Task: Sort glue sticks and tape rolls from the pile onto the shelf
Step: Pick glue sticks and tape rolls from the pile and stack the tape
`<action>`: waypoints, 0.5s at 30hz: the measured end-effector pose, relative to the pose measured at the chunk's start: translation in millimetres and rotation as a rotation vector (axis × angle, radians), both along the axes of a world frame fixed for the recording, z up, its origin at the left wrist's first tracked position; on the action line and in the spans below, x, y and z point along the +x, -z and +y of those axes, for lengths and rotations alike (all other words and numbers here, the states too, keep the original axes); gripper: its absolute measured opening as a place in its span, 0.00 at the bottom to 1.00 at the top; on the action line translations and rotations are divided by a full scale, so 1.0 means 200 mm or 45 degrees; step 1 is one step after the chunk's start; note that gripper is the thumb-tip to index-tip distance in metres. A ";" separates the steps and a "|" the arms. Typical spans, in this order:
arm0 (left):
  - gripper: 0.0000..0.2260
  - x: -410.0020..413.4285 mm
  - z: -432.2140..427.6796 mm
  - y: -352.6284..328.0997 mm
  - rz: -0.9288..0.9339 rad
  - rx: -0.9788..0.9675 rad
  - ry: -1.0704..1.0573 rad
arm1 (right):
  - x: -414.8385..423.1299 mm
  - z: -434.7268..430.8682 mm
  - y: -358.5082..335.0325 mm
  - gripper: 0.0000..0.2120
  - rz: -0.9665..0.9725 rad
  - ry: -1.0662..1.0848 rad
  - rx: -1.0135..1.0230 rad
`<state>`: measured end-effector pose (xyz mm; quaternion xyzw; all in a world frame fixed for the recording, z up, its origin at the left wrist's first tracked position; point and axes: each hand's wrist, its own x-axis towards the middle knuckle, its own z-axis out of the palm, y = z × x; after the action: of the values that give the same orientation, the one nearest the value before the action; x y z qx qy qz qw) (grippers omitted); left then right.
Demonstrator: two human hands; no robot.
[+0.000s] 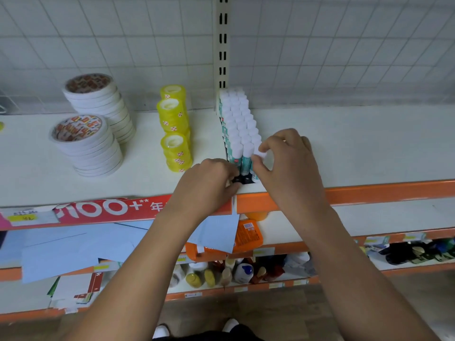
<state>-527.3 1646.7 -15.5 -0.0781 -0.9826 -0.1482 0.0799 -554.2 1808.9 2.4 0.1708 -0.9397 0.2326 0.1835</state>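
Several white-capped glue sticks (237,119) stand upright in tight rows on the white shelf (344,148), running from the back wall to the front edge. My right hand (288,163) pinches the white cap of the front right glue stick (261,151). My left hand (209,183) has curled fingers at the foot of the front sticks, on a small dark object (240,179) I cannot identify. Two stacks of white tape rolls (86,143) stand at the left, and stacks of yellow clear tape rolls (174,134) stand between them and the glue.
An upright slotted post (222,43) rises behind the glue sticks against a wire grid back wall. The shelf has an orange front rail (369,193) with a red banner (110,207). Lower shelves hold blue paper sheets (73,249), an orange jug (246,237) and bottles (221,271).
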 end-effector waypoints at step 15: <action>0.11 0.69 -1.02 -0.16 0.353 -0.062 -0.664 | 0.37 -1.13 -0.14 0.16 0.000 -0.679 0.016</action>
<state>-389.9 1441.9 15.9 0.1557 -0.9525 -0.0868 0.2470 -480.1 1582.7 31.1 0.4136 -0.8629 0.2669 0.1146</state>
